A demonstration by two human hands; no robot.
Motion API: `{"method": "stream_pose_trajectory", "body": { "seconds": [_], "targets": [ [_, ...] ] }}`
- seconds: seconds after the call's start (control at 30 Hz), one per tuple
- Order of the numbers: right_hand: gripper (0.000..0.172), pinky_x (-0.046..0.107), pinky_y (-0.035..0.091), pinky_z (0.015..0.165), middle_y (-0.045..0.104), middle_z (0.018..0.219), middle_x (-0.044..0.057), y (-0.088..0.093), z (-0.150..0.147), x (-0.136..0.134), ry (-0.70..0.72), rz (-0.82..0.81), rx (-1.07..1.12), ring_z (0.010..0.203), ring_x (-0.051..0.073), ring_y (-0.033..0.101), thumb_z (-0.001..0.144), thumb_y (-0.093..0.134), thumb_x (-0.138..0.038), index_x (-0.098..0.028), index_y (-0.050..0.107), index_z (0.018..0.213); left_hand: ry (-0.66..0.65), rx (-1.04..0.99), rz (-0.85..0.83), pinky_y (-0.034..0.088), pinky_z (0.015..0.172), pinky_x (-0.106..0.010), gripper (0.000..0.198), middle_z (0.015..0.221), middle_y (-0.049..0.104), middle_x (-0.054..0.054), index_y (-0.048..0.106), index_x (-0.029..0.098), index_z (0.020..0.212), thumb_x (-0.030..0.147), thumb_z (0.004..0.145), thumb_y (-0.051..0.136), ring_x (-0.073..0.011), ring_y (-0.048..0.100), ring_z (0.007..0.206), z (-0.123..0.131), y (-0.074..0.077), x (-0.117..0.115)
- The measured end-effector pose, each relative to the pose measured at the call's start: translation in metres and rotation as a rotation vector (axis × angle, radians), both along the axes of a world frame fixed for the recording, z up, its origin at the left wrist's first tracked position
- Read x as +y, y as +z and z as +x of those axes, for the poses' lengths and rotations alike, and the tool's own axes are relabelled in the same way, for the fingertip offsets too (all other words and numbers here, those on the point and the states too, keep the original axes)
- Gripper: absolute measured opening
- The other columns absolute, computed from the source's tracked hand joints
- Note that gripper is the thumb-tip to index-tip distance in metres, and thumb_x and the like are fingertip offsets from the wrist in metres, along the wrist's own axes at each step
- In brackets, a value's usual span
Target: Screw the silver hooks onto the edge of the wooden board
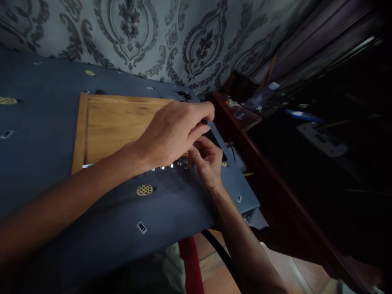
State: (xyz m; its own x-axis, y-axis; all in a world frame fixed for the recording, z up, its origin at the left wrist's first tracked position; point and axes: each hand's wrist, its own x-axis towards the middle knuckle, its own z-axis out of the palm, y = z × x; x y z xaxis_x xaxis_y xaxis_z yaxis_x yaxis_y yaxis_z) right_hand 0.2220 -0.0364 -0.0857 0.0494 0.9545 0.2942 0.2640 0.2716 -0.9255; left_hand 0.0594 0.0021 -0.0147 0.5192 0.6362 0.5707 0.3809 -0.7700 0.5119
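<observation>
My left hand reaches across from the left, over the right part of a wooden board. Its fingers are closed around something small and dark, mostly hidden by the hand. Just below it, my right hand has thumb and fingertips pinched together; what they hold, if anything, I cannot make out. A flat black thing lies beyond the fingers, partly covered. Several small shiny metal pieces sit in a row along the board's near edge, partly behind my left wrist.
The table has a blue cloth with pineapple prints. A small black item lies behind the board. To the right stands a dark red wooden desk, with a blue object and a grey plate. A patterned curtain hangs behind.
</observation>
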Motion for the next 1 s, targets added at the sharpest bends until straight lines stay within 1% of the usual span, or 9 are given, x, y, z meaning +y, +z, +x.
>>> {"method": "stream_pose_trajectory", "body": {
  "seconds": [0.23,0.33,0.43,0.5,0.6,0.7,0.8,0.9,1.0],
  "targets": [
    [0.042,0.037,0.054,0.049,0.075,0.084,0.003,-0.014,0.002,0.004,0.006,0.0,0.009,0.051,0.016,0.059,0.084,0.075,-0.064,-0.027,0.072,0.104,0.019,-0.016,0.035,0.054,0.074,-0.034,0.007,0.098,0.071,-0.007,0.07,0.022,0.094,0.022,0.096,0.064,-0.021,0.069,0.084,0.003,-0.004,0.003],
    [0.044,0.041,0.057,0.057,0.075,0.089,0.005,-0.012,0.005,0.002,0.014,-0.004,-0.051,0.062,0.02,0.065,0.085,0.072,-0.067,-0.029,0.072,0.107,0.025,-0.004,0.008,0.054,0.076,-0.035,0.01,0.096,0.072,-0.007,0.07,0.021,0.095,0.016,0.095,0.061,-0.0211,0.07,0.085,0.003,-0.002,0.003],
    [0.044,0.046,0.06,0.07,0.073,0.083,0.004,-0.007,0.009,0.001,-0.06,0.069,-0.069,0.071,0.024,0.069,0.087,0.066,-0.071,-0.03,0.073,0.101,0.03,-0.029,-0.003,0.054,0.076,-0.033,0.012,0.095,0.074,-0.005,0.068,0.022,0.1,0.014,0.094,0.061,-0.0205,0.071,0.088,0.002,-0.001,0.003],
    [0.047,0.047,0.061,0.084,0.075,0.092,0.005,-0.001,0.01,0.004,-0.105,0.153,-0.019,0.086,0.027,0.073,0.092,0.058,-0.073,-0.029,0.072,0.104,0.028,-0.056,-0.02,0.054,0.073,-0.032,0.008,0.09,0.075,-0.003,0.067,0.022,0.099,0.017,0.094,0.063,-0.0197,0.071,0.085,0.002,-0.002,0.002],
    [0.061,0.046,0.058,0.099,0.072,0.126,0.009,0.012,0.005,0.015,-0.09,0.218,0.038,0.122,0.029,0.069,0.097,0.039,-0.078,-0.028,0.065,0.122,-0.001,-0.08,-0.048,0.055,0.071,-0.032,0.007,0.089,0.075,-0.003,0.068,0.022,0.096,0.019,0.096,0.061,-0.0191,0.07,0.082,0.003,-0.003,0.002],
    [0.074,0.044,0.059,0.101,0.067,0.141,0.01,0.028,-0.008,0.026,-0.045,0.195,0.04,0.138,0.029,0.06,0.097,0.023,-0.083,-0.029,0.056,0.136,-0.015,-0.086,-0.005,0.057,0.078,-0.035,0.013,0.096,0.075,-0.004,0.07,0.022,0.096,0.015,0.095,0.058,-0.0201,0.071,0.088,0.005,-0.004,0.001],
    [0.084,0.044,0.062,0.096,0.067,0.138,0.009,0.04,-0.02,0.033,-0.036,0.173,-0.015,0.137,0.03,0.062,0.096,0.012,-0.085,-0.031,0.049,0.148,0.013,-0.085,0.047,0.057,0.083,-0.039,0.014,0.102,0.074,-0.006,0.071,0.022,0.09,0.013,0.093,0.061,-0.0219,0.069,0.093,0.007,-0.004,0.001],
    [0.081,0.042,0.065,0.091,0.066,0.139,0.007,0.044,-0.026,0.039,-0.086,0.197,-0.141,0.134,0.031,0.063,0.093,0.026,-0.088,-0.038,0.042,0.155,0.01,-0.125,0.03,0.058,0.088,-0.041,0.014,0.104,0.073,-0.008,0.073,0.02,0.092,0.013,0.093,0.062,-0.023,0.069,0.097,0.01,-0.006,-0.001],
    [0.081,0.043,0.065,0.096,0.061,0.147,0.007,0.04,-0.024,0.046,-0.134,0.225,-0.134,0.137,0.031,0.061,0.092,0.032,-0.087,-0.039,0.04,0.157,-0.04,-0.231,-0.021,0.057,0.101,-0.04,0.021,0.111,0.075,-0.008,0.075,0.02,0.097,0.012,0.097,0.055,-0.0215,0.069,0.108,0.013,-0.01,-0.003]
  ]
}}
